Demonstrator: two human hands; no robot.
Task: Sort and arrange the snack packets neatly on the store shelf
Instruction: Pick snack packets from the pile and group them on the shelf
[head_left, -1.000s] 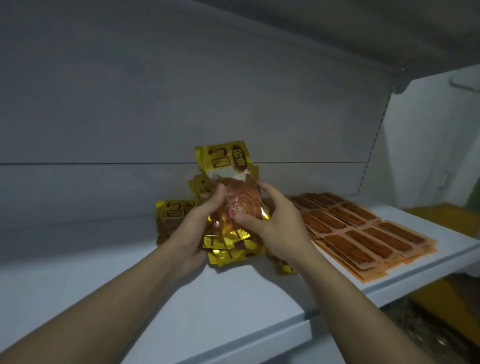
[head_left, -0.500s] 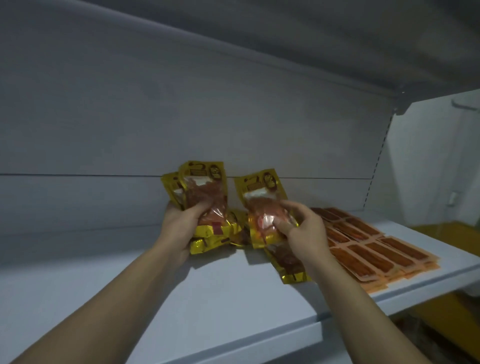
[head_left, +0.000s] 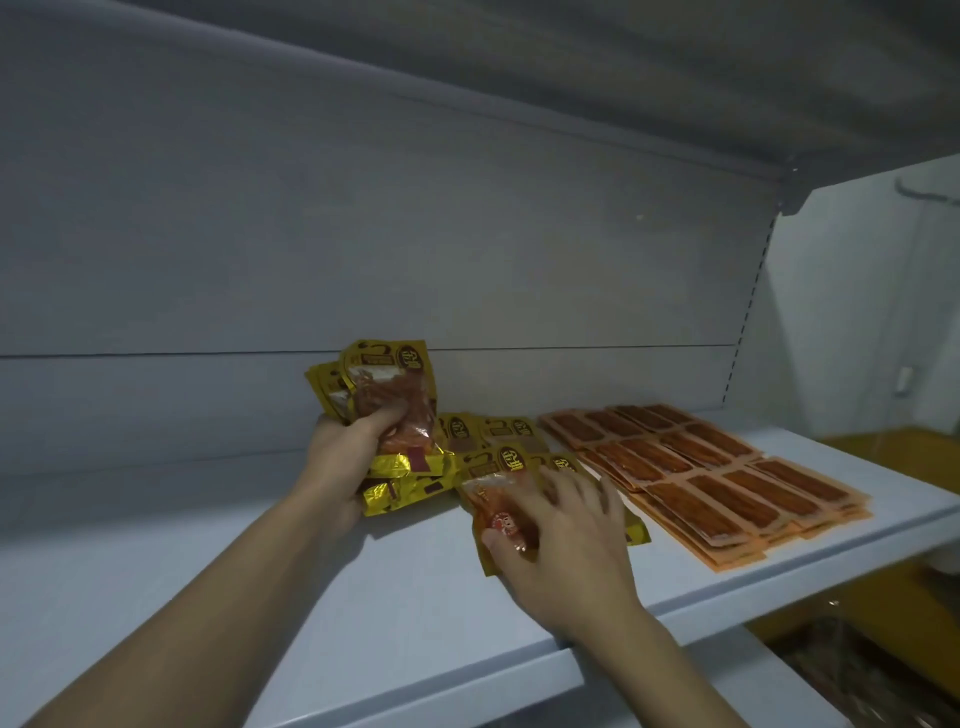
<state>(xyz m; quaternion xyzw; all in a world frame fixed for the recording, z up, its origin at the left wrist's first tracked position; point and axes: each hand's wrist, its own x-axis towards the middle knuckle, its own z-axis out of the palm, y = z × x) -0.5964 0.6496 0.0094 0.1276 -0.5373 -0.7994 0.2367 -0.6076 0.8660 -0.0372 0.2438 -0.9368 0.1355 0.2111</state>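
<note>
My left hand (head_left: 343, 457) grips a bunch of gold snack packets (head_left: 387, 395), held upright near the back of the white shelf (head_left: 260, 613). One gold packet (head_left: 493, 493) lies flat on the shelf, and my right hand (head_left: 563, 540) rests on it with fingers spread, thumb at its near edge. More gold packets (head_left: 506, 431) lie flat behind it. To the right, orange packets (head_left: 727, 478) lie in tidy overlapping rows.
The shelf's back panel (head_left: 363, 234) rises close behind the packets, and an upper shelf (head_left: 675, 78) hangs overhead. Bare shelf surface stretches to the left and along the front edge (head_left: 415, 691). A yellow surface (head_left: 893, 457) shows beyond the right end.
The one bunch held by both hands was split. My right hand carried a packet down and laid it flat on the shelf; my left hand kept the others upright.
</note>
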